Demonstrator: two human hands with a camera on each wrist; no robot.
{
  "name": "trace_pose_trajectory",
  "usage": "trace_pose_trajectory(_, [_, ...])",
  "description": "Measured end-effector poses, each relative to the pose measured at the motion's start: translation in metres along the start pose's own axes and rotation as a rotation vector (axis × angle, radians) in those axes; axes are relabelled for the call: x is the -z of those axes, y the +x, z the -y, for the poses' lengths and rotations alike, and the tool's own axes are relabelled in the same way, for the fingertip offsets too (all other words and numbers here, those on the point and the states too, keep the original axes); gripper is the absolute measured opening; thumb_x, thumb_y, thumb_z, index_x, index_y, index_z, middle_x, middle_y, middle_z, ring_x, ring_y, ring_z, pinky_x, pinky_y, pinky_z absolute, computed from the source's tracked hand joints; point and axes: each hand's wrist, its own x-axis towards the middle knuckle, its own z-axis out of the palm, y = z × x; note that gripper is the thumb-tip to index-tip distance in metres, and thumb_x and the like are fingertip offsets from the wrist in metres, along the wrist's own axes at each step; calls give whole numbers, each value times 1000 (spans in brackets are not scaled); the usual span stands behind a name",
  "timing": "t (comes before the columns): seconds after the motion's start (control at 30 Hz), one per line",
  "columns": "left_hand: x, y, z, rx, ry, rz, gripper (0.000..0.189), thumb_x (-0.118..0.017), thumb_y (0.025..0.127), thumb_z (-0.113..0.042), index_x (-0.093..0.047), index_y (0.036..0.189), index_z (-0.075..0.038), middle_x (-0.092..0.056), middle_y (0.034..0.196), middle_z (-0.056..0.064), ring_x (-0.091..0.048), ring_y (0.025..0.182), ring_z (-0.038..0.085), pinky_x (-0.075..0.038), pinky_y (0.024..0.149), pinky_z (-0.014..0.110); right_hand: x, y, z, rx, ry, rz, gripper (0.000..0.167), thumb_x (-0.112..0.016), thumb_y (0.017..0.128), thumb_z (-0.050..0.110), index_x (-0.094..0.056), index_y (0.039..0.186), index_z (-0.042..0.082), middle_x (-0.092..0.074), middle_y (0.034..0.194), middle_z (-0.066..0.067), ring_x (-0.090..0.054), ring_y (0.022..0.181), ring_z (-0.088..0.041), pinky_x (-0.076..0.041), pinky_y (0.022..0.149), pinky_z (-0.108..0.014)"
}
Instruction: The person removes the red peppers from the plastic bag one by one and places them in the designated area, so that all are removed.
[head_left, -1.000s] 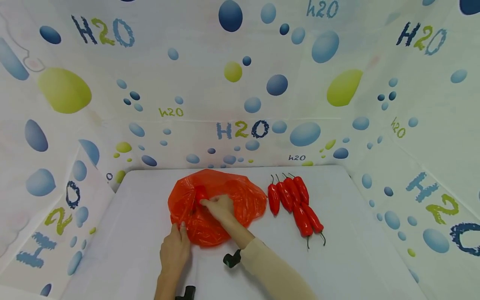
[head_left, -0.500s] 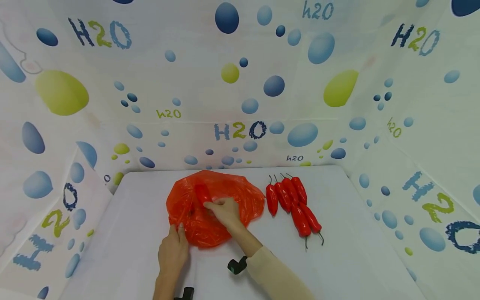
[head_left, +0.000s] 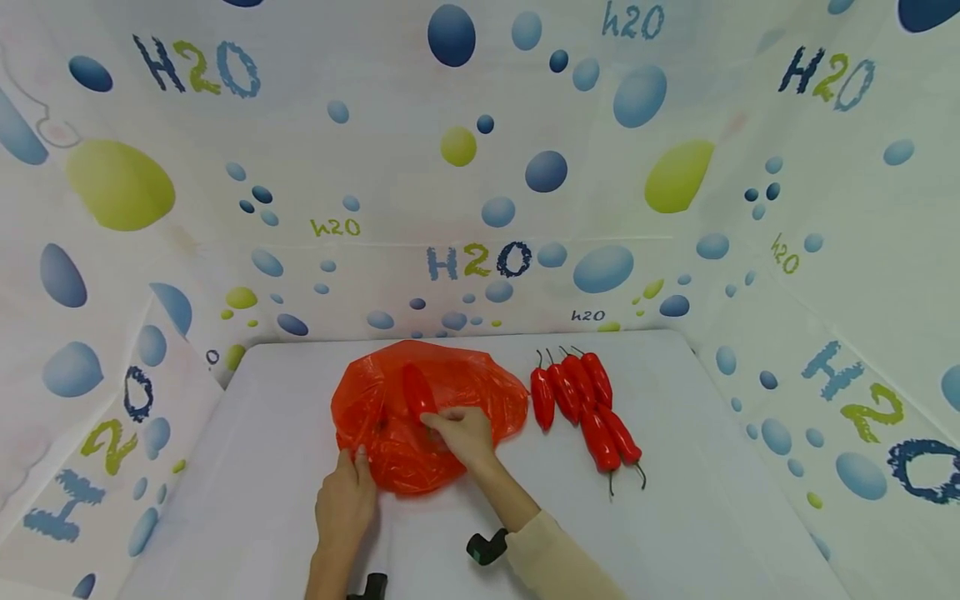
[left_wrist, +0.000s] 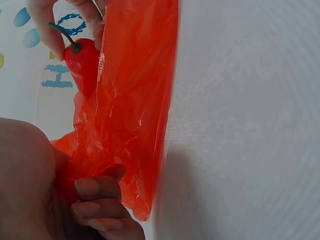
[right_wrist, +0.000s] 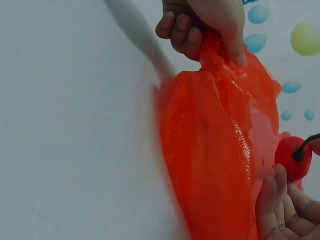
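A crumpled, thin orange-red plastic bag lies on the white table. My left hand grips its near left edge; in the left wrist view, the left hand's fingers curl round the gathered plastic. Over the bag's opening, my right hand pinches a glossy red chili pepper near its stem end. Both wrist views show the pepper's dark green stem and rounded top, and in the left wrist view its lower part passes behind the plastic. Whatever else the bag holds is hard to make out.
To the right of the bag, several red chili peppers with dark stems lie close together on the table. A patterned curtain with blue and green spots surrounds the table at the back and sides. A black wrist camera mount hangs beside the right wrist.
My right hand has shifted right and toward me with the pepper, more of which now shows over the bag. The left hand stays on the bag's edge.
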Motion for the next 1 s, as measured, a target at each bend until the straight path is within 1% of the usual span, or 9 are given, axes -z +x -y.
trace_pose_trajectory(0.07, [0, 0, 0, 1, 6, -2, 38, -37, 113, -32, -50, 97, -1, -52, 64, 15, -61, 63, 40, -45, 52, 46, 2, -1, -2, 8, 4, 5, 27, -82, 90, 38, -81, 92, 11, -73, 78, -1, -70, 74, -21, -60, 74, -35])
trace_pose_trajectory(0.27, [-1, 0, 0, 3, 4, 7, 37, -37, 113, -32, -50, 97, -1, -50, 63, 12, -57, 59, 33, -42, 51, 41, 10, -2, -8, 35, 17, 26, 28, -81, 92, 39, -82, 92, 11, -74, 81, -5, -72, 78, -24, -61, 78, -39])
trace_pose_trajectory(0.43, [-1, 0, -1, 7, 5, 9, 36, -37, 113, -32, -49, 97, -1, -47, 62, 11, -52, 56, 28, -41, 50, 38, 14, -4, -11, 35, 44, 33, 30, -81, 91, 40, -81, 96, 10, -73, 82, -4, -74, 81, -24, -61, 78, -36])
trace_pose_trajectory(0.6, [-2, 0, -2, -1, 5, -1, 36, -38, 113, -31, -49, 95, -2, -47, 62, 11, -53, 56, 29, -40, 50, 39, 17, -6, -12, 44, 84, 30, 31, -81, 91, 38, -81, 97, 8, -74, 82, -5, -75, 80, -23, -61, 76, -34])
trace_pose_trajectory(0.7, [-2, 0, -2, -8, 5, -9, 36, -38, 113, -31, -49, 95, -1, -47, 62, 11, -53, 56, 30, -40, 51, 39, 19, -8, -12, 54, 99, 28, 30, -81, 92, 37, -80, 97, 7, -74, 82, -6, -74, 79, -23, -62, 78, -37])
trace_pose_trajectory(0.8, [-2, 0, -1, -5, 2, 2, 35, -38, 113, -31, -49, 97, -1, -46, 63, 11, -52, 56, 30, -41, 51, 39, 21, -11, -12, 58, 102, 27, 30, -81, 92, 37, -80, 97, 7, -73, 82, -5, -73, 78, -22, -61, 80, -39])
trace_pose_trajectory(1.0, [-2, -1, -1, 3, -1, 12, 36, -38, 113, -31, -49, 97, -1, -46, 63, 11, -51, 56, 28, -40, 51, 38, 25, -16, -11, 64, 99, 33, 30, -81, 92, 36, -80, 98, 7, -73, 82, -4, -71, 77, -17, -61, 77, -34])
